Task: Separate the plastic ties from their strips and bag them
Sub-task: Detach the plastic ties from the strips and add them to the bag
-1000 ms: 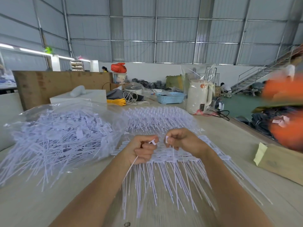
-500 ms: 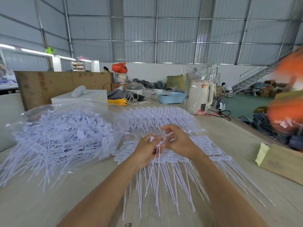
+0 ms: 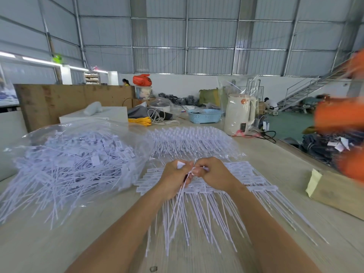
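At the left of the pale wooden table [image 3: 59, 243] lies a clear plastic bag [image 3: 82, 134] heaped with loose white plastic ties [image 3: 65, 170], their tails spilling toward the near edge. Just right of it, the left hand [image 3: 173, 180] curls round a small bunch of separated white ties whose tails hang down, and the right hand [image 3: 214, 174] meets it, thumb and fingers pinching a white tie head between them. Beneath both hands spread the white strips of joined ties [image 3: 254, 182]; more lie bagged behind. The small labels on the tie heads are too blurred to read. Farther right stand a cream electric kettle [image 3: 239, 113] and a brown cardboard box [image 3: 338, 194].
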Tool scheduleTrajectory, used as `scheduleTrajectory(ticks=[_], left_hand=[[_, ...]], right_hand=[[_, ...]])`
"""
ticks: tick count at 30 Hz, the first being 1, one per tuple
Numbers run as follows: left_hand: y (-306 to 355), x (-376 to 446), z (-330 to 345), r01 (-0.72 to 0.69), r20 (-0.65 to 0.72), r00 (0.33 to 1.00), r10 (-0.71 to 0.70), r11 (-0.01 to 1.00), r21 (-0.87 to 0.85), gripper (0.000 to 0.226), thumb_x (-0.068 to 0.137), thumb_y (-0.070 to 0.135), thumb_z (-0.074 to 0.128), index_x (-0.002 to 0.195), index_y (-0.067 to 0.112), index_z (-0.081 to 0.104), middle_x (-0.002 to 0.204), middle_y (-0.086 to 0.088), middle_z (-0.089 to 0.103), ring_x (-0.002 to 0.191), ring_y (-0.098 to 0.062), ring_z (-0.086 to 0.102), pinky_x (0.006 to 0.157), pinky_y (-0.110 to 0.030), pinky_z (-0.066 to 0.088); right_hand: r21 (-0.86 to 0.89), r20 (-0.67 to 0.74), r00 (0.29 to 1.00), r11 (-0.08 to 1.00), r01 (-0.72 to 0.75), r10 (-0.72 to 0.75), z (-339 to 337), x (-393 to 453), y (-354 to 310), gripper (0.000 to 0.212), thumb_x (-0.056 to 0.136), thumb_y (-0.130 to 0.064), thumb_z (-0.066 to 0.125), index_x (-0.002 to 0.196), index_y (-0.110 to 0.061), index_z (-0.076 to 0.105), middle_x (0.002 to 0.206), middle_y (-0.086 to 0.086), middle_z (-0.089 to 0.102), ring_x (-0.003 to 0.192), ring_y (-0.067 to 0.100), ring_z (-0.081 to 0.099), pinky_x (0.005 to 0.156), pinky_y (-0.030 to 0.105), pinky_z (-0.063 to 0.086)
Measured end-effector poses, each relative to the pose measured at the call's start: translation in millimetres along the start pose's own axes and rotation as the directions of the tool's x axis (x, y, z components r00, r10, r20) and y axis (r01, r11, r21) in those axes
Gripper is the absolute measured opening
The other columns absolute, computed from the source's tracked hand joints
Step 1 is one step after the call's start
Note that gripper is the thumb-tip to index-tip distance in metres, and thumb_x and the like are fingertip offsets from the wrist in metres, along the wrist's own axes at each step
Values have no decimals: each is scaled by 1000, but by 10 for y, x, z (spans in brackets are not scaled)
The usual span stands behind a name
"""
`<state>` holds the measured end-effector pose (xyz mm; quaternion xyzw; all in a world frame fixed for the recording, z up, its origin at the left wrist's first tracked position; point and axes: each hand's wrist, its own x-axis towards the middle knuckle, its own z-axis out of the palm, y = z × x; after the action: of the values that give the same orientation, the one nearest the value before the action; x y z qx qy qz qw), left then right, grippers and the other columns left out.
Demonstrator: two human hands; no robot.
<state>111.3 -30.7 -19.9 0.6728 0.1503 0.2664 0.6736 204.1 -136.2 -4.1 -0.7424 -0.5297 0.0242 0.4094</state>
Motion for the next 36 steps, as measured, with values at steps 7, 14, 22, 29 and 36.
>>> scheduleTrajectory(ticks=[7,14,22,29,36], left_hand=[[112,-8,-54,329,188,932,-309,940,-87,28,96,14,52,68,12,49,43,4,38,30,-3,27,31,-11,19],[222,-10,-256,454,458,857,-234,763,-460,14,83,21,53,74,11,54,43,4,37,28,-2,32,27,-12,25],[55,62,-78,205,101,979,-179,871,-445,37,100,39,36,98,7,56,68,-11,60,46,-13,55,42,-19,44],[12,-16,42,298,270,937,-222,912,-283,71,83,70,28,89,7,60,61,-6,56,49,-14,54,43,-20,42],[36,-55,115,281,226,951,-211,896,-344,46,89,57,47,91,12,54,62,-5,57,46,-12,50,42,-19,42]], right_hand=[[-216,-5,996,972,91,-94,-4,21,67,9,85,-6,62,81,-9,69,77,-10,60,80,16,58,82,35,47],[359,-166,986,933,37,25,-295,-60,51,27,89,-5,59,66,-19,62,63,-7,57,62,6,50,64,14,42],[592,-149,984,806,13,94,-177,-1,-145,14,79,-9,70,70,-18,71,69,-4,65,50,5,50,50,18,40],[353,-290,949,936,-14,123,95,51,-199,7,81,6,64,74,3,65,66,8,59,61,13,54,63,23,46],[549,-503,791,835,-20,349,111,88,-58,12,85,-7,65,74,-8,62,65,0,56,61,9,50,60,18,43]])
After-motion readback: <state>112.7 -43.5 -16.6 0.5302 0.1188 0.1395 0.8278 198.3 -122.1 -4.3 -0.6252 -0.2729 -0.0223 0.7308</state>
